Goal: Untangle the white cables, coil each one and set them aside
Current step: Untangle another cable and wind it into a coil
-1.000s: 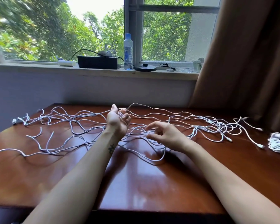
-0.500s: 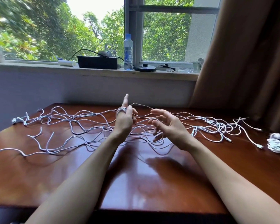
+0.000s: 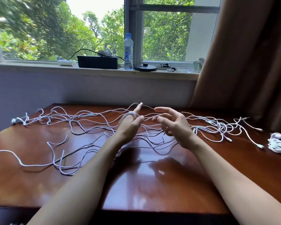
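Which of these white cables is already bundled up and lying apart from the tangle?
The cable bundle at the table's far right edge: it lies in a compact heap, while the other cables sprawl loose across the wood.

We find free passage over the near half of the table (image 3: 152,184), which lies bare between and beside our forearms. Across the far half, loose white cables (image 3: 221,127) sprawl from edge to edge, with loops trailing towards the near left. A coiled bundle (image 3: 279,143) occupies the right edge. The curtain (image 3: 250,62) hangs near the far right corner, and the wall (image 3: 71,88) closes the far side.
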`<state>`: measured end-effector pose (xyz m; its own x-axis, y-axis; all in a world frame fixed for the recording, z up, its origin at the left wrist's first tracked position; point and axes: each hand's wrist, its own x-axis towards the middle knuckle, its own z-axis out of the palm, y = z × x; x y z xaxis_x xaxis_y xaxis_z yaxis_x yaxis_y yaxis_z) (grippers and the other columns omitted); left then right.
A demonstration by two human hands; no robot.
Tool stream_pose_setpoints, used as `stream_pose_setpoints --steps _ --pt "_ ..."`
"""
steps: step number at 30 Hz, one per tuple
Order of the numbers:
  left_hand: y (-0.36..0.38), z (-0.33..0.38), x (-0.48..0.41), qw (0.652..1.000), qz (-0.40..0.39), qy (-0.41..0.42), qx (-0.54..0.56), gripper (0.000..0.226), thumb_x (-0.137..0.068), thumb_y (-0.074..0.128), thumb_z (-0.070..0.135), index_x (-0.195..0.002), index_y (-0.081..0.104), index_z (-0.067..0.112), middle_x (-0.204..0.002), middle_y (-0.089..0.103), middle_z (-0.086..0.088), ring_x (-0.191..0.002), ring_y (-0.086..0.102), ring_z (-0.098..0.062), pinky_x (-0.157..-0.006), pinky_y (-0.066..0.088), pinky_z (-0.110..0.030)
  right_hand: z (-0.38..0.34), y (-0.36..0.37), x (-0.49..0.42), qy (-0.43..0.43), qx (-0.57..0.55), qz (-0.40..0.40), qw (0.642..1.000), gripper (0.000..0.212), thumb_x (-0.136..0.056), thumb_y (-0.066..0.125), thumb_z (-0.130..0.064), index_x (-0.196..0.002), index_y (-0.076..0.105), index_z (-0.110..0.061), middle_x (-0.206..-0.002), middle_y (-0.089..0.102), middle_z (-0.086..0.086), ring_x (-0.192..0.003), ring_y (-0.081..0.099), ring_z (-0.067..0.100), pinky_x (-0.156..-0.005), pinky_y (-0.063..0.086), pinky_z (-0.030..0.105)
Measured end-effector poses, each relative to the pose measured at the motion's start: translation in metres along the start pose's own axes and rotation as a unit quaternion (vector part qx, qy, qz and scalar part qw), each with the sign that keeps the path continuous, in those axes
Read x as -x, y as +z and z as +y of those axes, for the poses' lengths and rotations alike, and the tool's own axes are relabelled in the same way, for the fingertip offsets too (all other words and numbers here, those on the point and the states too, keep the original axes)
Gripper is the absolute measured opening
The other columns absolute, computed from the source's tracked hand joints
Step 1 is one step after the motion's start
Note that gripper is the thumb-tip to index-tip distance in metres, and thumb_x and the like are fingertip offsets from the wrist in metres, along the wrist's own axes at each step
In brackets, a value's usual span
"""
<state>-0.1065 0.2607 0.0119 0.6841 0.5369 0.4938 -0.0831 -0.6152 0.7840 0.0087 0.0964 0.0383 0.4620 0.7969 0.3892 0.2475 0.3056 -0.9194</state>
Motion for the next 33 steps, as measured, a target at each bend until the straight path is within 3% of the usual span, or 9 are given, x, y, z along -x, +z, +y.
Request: stream_pose_setpoints --steps 2,5,8,10,13,18,24,28,33 --pt "-0.003 0.002 0.002 0.999 -0.022 -0.011 -0.027 0.074 -0.082 0.05 0.034 -0.152 0.041 0.014 -0.088 0.068 -0.02 -0.085 0.058 -0.037 -0.084 0.042 -0.044 0.001 0.0 0.0 -0.006 0.002 0.005 1.0 0.034 -0.099 0.056 0.001 -0.13 0.059 -0.012 -0.1 0.075 0.017 -0.053 0.039 0.011 -0.045 0.033 0.017" --pt "-0.007 0.012 0.008 0.997 -0.062 -0.023 -0.035 0.062 -0.083 0.053 0.03 -0.139 0.054 0.004 -0.133 0.058 -0.026 -0.114 0.056 -0.039 -0.099 0.042 -0.047 0.006 0.0 -0.002 -0.06 0.08 0.034 0.994 0.035 -0.101 0.055 -0.003 -0.134 0.055 -0.016 -0.097 0.076 0.012 -0.058 0.053 0.009 -0.056 0.045 0.021" --pt "-0.003 0.019 0.014 0.993 -0.068 -0.021 -0.089 0.027 -0.075 0.053 0.035 -0.092 0.065 0.018 -0.107 0.071 -0.019 -0.071 0.058 -0.02 -0.078 0.048 -0.038 0.014 -0.005 -0.005 -0.157 0.242 0.064 0.955 0.037 -0.1 0.059 -0.013 -0.135 0.056 -0.026 -0.091 0.074 -0.004 -0.075 0.069 0.026 -0.072 0.056 0.038" --pt "0.002 0.01 0.012 0.985 -0.064 -0.003 -0.162 0.024 -0.078 0.051 0.039 -0.079 0.065 0.02 -0.085 0.071 -0.013 -0.061 0.055 -0.02 -0.067 0.05 -0.037 0.016 -0.006 -0.004 -0.215 0.301 0.064 0.927 0.038 -0.1 0.06 -0.018 -0.136 0.055 -0.03 -0.092 0.072 -0.007 -0.075 0.069 0.031 -0.075 0.056 0.044" --pt "0.004 0.009 0.011 0.975 -0.065 0.009 -0.213 0.038 -0.093 0.049 0.048 -0.077 0.071 0.021 -0.049 0.047 0.002 -0.055 0.051 -0.017 -0.067 0.049 -0.036 0.013 -0.005 -0.003 -0.277 0.331 0.078 0.898 0.036 -0.1 0.063 -0.024 -0.136 0.057 -0.025 -0.09 0.07 -0.009 -0.07 0.068 0.02 -0.072 0.056 0.038" --pt "0.006 0.012 0.013 0.979 -0.122 -0.023 -0.162 0.061 -0.089 0.032 0.066 -0.062 0.074 0.031 -0.049 0.048 -0.005 -0.054 0.052 -0.018 -0.068 0.046 -0.037 0.013 -0.014 -0.004 -0.267 0.443 0.143 0.844 0.039 -0.095 0.06 -0.052 -0.124 0.064 -0.027 -0.068 0.056 -0.014 -0.061 0.063 0.016 -0.061 0.05 0.033" --pt "0.012 0.02 0.015 0.976 -0.175 -0.073 0.105 0.067 -0.089 0.04 0.04 -0.077 0.058 -0.023 -0.043 0.044 0.004 -0.041 0.029 -0.009 -0.04 0.022 -0.019 0.015 -0.017 -0.005 -0.125 0.366 0.111 0.916 0.04 -0.086 0.065 -0.061 -0.106 0.071 -0.027 -0.053 0.052 -0.018 -0.051 0.049 0.005 -0.055 0.038 0.024" --pt "0.01 0.022 0.016 0.966 -0.205 -0.094 0.127 0.069 -0.102 0.037 0.035 -0.085 0.051 -0.031 -0.041 0.046 0.008 -0.038 0.025 -0.005 -0.038 0.016 -0.018 0.008 -0.011 -0.004 -0.072 0.235 0.056 0.968 0.02 -0.093 0.071 -0.034 -0.099 0.074 -0.015 -0.05 0.056 -0.02 -0.044 0.047 0.002 -0.049 0.033 0.011" --pt "0.006 0.028 0.021 0.967 -0.217 -0.102 0.082 0.072 -0.084 0.036 0.04 -0.086 0.054 -0.03 -0.038 0.045 0.007 -0.035 0.026 -0.001 -0.038 0.02 -0.017 0.006 -0.013 -0.006 -0.021 -0.006 -0.002 1.0 0.033 -0.093 0.063 -0.03 -0.119 0.067 -0.01 -0.062 0.051 0.0 -0.055 0.048 0.017 -0.054 0.045 0.027"
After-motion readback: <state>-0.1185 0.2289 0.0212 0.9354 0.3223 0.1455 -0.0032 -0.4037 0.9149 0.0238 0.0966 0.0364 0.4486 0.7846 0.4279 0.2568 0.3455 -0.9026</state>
